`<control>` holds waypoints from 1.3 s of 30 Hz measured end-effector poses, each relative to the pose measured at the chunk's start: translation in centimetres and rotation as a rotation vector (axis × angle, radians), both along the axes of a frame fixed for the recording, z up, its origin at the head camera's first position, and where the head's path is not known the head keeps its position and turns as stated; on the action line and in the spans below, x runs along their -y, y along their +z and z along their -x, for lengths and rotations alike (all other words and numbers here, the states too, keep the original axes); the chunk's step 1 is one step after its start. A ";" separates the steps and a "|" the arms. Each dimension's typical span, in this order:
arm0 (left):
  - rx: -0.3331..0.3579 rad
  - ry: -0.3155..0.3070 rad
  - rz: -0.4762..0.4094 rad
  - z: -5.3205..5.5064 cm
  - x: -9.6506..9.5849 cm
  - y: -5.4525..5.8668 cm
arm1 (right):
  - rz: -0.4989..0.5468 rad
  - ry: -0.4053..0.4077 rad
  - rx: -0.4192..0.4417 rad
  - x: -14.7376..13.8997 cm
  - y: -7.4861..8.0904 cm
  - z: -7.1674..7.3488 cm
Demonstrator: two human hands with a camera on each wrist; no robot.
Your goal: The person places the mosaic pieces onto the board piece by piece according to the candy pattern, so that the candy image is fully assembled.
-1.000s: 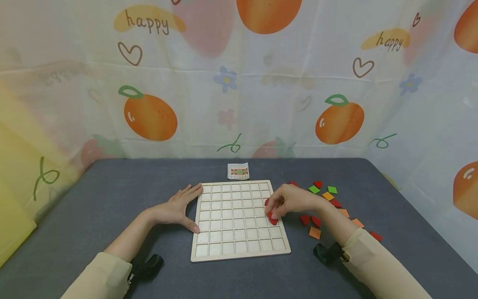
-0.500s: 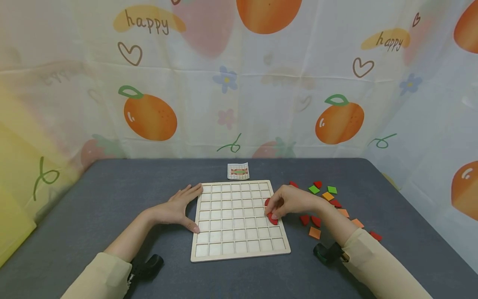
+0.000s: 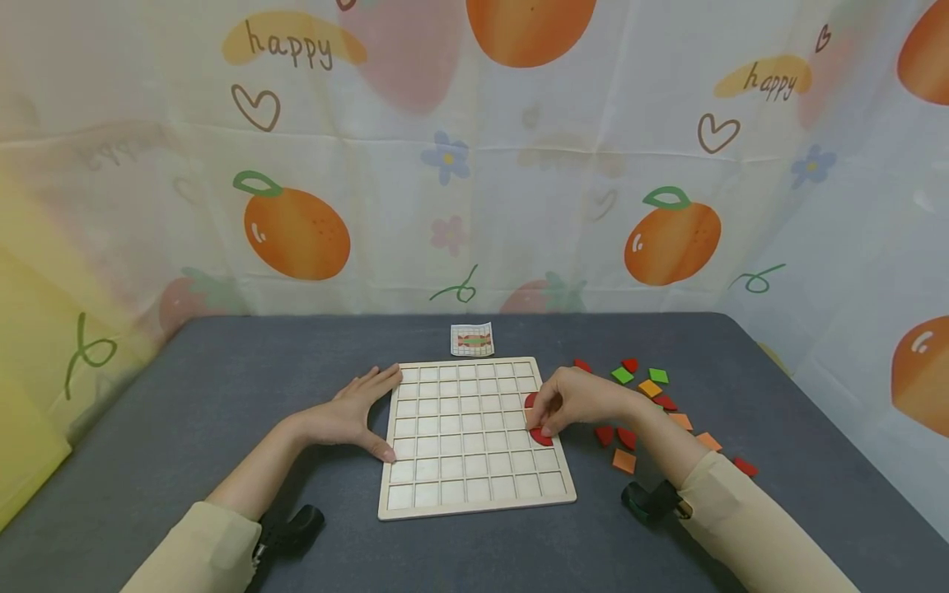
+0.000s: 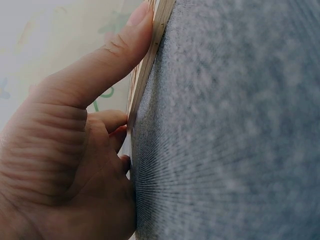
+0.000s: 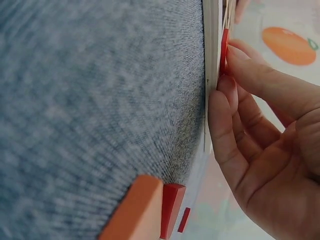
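Observation:
A wooden board (image 3: 460, 461) with a grid of square cells lies on the dark table. My left hand (image 3: 347, 418) is spread against its left edge; in the left wrist view the thumb (image 4: 117, 52) rests along the board's edge. Over the right-hand column, my right hand (image 3: 578, 401) pinches a red curved-edge tile (image 3: 543, 439), which lies at a cell there. In the right wrist view the thumb tip touches this red tile (image 5: 223, 52), low against the board. Another red tile (image 3: 530, 400) sits in the column just beyond, partly covered by my fingers.
Right of the board lie loose tiles: red ones (image 3: 626, 438), orange squares (image 3: 624, 460), a yellow-orange one (image 3: 650, 389) and green ones (image 3: 658, 375). Behind the board is a small pattern card (image 3: 472, 339). A printed curtain (image 3: 474, 239) hangs beyond the table.
The red tile under my right hand has turned slightly and sits flatter in its cell. My right fingers have shifted only a little. My left hand stays at the board's edge.

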State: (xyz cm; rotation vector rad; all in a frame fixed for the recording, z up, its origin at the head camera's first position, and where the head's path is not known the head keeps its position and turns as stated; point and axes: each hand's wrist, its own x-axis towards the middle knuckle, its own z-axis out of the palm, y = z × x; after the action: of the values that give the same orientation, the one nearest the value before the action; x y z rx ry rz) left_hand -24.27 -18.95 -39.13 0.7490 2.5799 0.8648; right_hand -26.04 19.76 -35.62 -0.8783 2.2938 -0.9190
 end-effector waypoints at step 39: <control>0.003 0.009 0.003 0.0 -0.1 0.0 | -0.013 -0.348 -0.127 -8.8 1.7 2.6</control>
State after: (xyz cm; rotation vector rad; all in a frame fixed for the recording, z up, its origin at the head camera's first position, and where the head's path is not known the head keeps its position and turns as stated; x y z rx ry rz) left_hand -24.24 -18.89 -39.10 0.7350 2.5840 0.8636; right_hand -28.61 28.59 -33.89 -0.5523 2.6120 -1.0144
